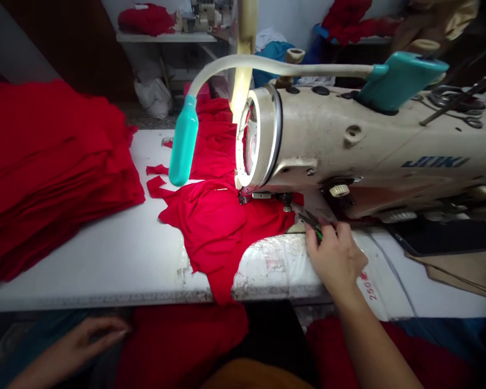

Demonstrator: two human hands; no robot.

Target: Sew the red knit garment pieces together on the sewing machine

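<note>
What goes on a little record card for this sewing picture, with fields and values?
Place: white sewing table with a JUKI sewing machine
Right hand: holds green-handled thread snips near the machine's front
Left hand: below the table edge, above red cloth
Work piece: red knit fabric running under the machine's presser foot
Pile: stack of red fabric on the table's left side
Light: gooseneck lamp with a teal end
</note>
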